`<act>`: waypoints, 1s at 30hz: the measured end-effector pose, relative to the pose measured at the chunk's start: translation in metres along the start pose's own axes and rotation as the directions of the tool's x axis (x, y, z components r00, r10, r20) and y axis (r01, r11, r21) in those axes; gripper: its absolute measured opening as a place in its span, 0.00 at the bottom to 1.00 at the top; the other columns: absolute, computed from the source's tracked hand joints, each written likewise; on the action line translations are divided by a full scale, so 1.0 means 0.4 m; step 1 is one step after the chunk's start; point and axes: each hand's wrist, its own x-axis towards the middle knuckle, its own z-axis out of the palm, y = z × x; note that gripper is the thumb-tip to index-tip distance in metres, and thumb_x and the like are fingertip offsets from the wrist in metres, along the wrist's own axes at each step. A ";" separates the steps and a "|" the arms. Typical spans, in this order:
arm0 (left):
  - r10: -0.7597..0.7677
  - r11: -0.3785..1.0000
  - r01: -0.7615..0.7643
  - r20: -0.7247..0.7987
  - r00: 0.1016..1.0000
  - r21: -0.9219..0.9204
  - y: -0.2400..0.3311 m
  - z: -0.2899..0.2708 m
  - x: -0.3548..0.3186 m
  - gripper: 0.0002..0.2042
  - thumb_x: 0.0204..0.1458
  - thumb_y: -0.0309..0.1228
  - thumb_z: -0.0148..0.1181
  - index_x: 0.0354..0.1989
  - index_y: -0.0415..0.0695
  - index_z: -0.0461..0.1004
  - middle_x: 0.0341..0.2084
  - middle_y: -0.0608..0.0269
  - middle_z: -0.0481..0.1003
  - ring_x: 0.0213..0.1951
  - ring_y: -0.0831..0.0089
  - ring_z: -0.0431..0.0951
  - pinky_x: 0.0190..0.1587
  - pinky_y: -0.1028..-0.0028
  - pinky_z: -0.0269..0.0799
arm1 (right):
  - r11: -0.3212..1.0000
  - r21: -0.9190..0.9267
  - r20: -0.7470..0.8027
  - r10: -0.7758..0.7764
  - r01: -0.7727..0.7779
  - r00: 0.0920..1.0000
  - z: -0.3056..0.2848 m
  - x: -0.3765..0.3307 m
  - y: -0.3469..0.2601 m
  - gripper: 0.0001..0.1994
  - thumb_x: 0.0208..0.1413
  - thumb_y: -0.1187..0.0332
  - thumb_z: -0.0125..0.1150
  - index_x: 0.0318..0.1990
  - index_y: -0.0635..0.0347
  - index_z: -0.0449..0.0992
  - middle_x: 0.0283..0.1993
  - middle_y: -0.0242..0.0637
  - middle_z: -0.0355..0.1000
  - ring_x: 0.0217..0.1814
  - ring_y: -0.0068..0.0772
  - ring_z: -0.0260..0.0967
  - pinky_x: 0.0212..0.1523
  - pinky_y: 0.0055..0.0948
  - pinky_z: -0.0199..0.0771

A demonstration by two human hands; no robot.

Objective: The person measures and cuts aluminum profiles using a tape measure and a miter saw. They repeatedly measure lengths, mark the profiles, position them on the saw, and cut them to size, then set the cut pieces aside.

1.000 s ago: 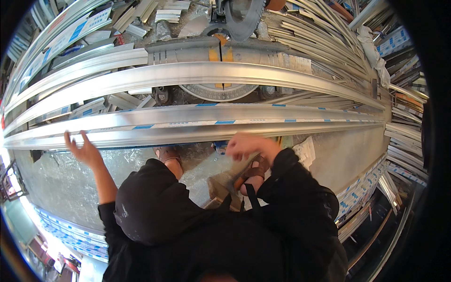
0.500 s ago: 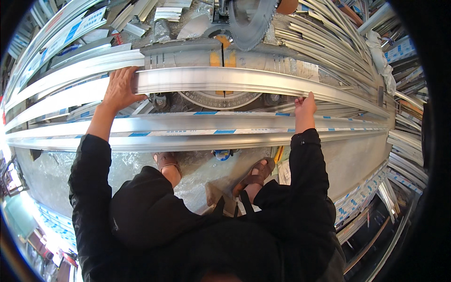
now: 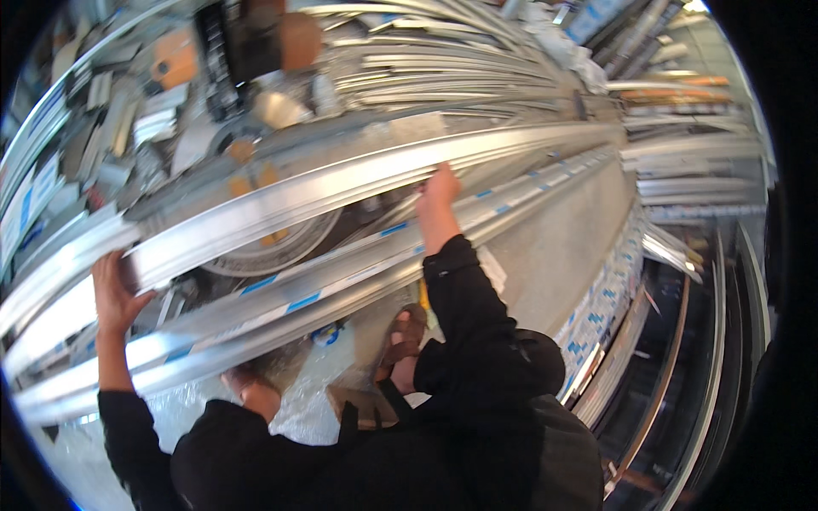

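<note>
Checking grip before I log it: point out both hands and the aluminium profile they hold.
left hand (image 3: 115, 294), head view, on the palm.
right hand (image 3: 438, 194), head view, back of the hand.
aluminium profile (image 3: 298, 200), head view, mid-length, top face.

**Saw table and its load**

A metal table (image 3: 545, 247) carries long aluminium profiles (image 3: 281, 200) running from the left-hand fingers (image 3: 109, 271) past the right-hand fingers (image 3: 439, 180). Between the two sits a round saw turntable (image 3: 277, 247). Beyond the fingers lie more stacked profiles (image 3: 426, 68) and offcuts (image 3: 128, 119)
</note>
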 end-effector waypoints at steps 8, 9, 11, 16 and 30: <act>-0.061 0.996 0.063 -0.038 0.997 0.063 -0.033 -0.020 0.052 0.46 0.27 0.32 0.78 0.62 0.44 0.64 0.57 0.48 0.68 0.60 0.47 0.66 0.66 0.54 0.61 | 0.997 0.063 0.230 -0.058 0.045 0.971 0.069 -0.037 -0.102 0.12 0.63 0.61 0.56 0.32 0.57 0.66 0.20 0.30 0.59 0.17 0.25 0.57 0.16 0.30 0.57; -0.085 0.993 0.088 -0.041 0.996 0.080 -0.038 -0.017 0.064 0.45 0.28 0.32 0.78 0.62 0.44 0.64 0.57 0.48 0.68 0.61 0.47 0.65 0.67 0.54 0.60 | 0.998 0.030 0.254 -0.057 0.051 0.966 0.083 -0.031 -0.105 0.12 0.63 0.61 0.56 0.31 0.57 0.65 0.19 0.30 0.59 0.17 0.26 0.58 0.16 0.31 0.57; -0.104 0.992 0.105 -0.017 0.994 0.066 -0.040 -0.008 0.079 0.45 0.28 0.32 0.78 0.62 0.44 0.64 0.57 0.48 0.68 0.61 0.47 0.65 0.67 0.54 0.60 | 0.998 0.018 0.272 -0.069 0.067 0.960 0.109 -0.015 -0.099 0.13 0.64 0.61 0.56 0.31 0.57 0.65 0.20 0.30 0.59 0.18 0.26 0.59 0.17 0.31 0.58; -0.124 0.991 0.121 0.035 0.992 0.064 -0.037 0.012 0.091 0.46 0.27 0.32 0.79 0.62 0.44 0.64 0.57 0.49 0.68 0.60 0.47 0.65 0.66 0.55 0.61 | 0.999 -0.014 0.258 -0.028 0.033 0.966 0.118 0.027 -0.057 0.13 0.65 0.60 0.57 0.36 0.60 0.66 0.24 0.32 0.62 0.19 0.27 0.61 0.17 0.32 0.62; -0.088 0.987 0.078 0.063 0.994 0.142 0.029 -0.009 0.116 0.43 0.33 0.44 0.79 0.59 0.41 0.66 0.53 0.51 0.71 0.58 0.51 0.68 0.65 0.57 0.60 | 0.983 -0.173 0.358 0.120 -0.060 0.926 0.092 0.119 -0.057 0.12 0.67 0.58 0.56 0.47 0.57 0.69 0.36 0.35 0.68 0.30 0.32 0.70 0.25 0.34 0.76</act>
